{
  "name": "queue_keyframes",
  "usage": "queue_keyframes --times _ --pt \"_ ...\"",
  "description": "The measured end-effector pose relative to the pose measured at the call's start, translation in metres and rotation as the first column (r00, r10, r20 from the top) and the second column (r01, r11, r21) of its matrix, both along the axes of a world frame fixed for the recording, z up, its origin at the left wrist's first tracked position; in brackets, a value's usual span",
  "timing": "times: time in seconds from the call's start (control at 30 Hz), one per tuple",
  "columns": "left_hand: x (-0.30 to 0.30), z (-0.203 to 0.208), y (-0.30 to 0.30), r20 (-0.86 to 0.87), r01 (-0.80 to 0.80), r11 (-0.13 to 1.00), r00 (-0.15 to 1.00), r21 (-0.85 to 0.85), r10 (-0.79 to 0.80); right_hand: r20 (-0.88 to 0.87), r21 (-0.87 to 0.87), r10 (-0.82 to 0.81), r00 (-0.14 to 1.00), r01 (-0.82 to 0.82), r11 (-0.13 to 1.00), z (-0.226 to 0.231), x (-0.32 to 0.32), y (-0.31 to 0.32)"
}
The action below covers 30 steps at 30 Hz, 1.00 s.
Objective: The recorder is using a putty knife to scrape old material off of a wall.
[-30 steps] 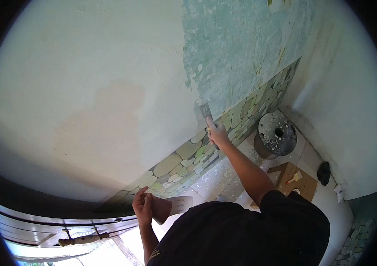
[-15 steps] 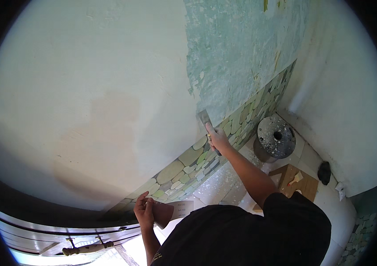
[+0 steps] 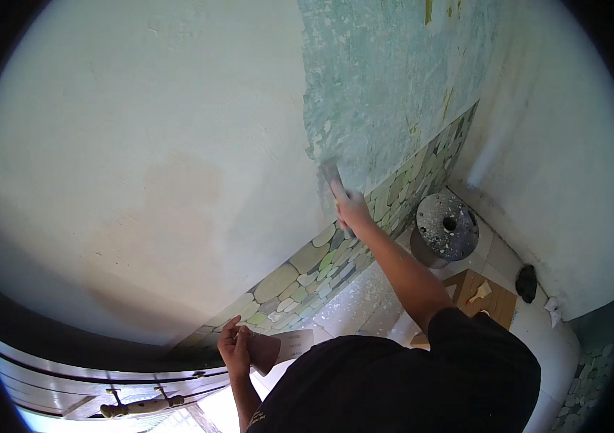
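Right hand [image 3: 354, 211] closes round the handle of a putty knife [image 3: 330, 173], its blade at the ragged edge between white coat [image 3: 177, 86] and green patch [image 3: 393, 79]; left hand [image 3: 235, 349] pinches curled sandpaper [image 3: 264, 352]. Risk, by my judgement: too steep a blade angle could gouge the wall, a downward slip chip the pebble border [image 3: 278, 281]. Versus half a second ago, blade sits higher, sandpaper much the same.
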<state>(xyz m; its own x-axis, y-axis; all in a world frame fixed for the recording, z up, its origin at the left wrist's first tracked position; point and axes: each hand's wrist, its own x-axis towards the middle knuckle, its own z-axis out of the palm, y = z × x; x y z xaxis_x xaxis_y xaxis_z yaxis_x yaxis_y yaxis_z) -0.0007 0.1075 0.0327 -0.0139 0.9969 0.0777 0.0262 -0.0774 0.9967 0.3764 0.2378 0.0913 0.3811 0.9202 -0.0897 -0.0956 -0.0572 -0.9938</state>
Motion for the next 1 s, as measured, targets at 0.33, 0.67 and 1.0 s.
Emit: queue_keyframes --times 0.33,0.67,1.0 --pt "0.005 0.004 -0.004 0.027 -0.018 1.0 0.999 -0.001 0.019 -0.027 0.112 -0.022 0.999 0.025 0.993 0.014 -0.006 -0.004" --pt "-0.002 -0.005 -0.007 0.002 -0.021 1.0 1.0 0.001 0.021 -0.041 0.199 0.031 0.999 -0.022 0.98 0.058 -0.02 0.012" --pt "-0.016 -0.01 -0.019 0.012 -0.061 0.998 0.998 0.016 0.061 -0.036 -0.239 0.034 0.999 -0.041 0.97 -0.164 -0.016 -0.068"
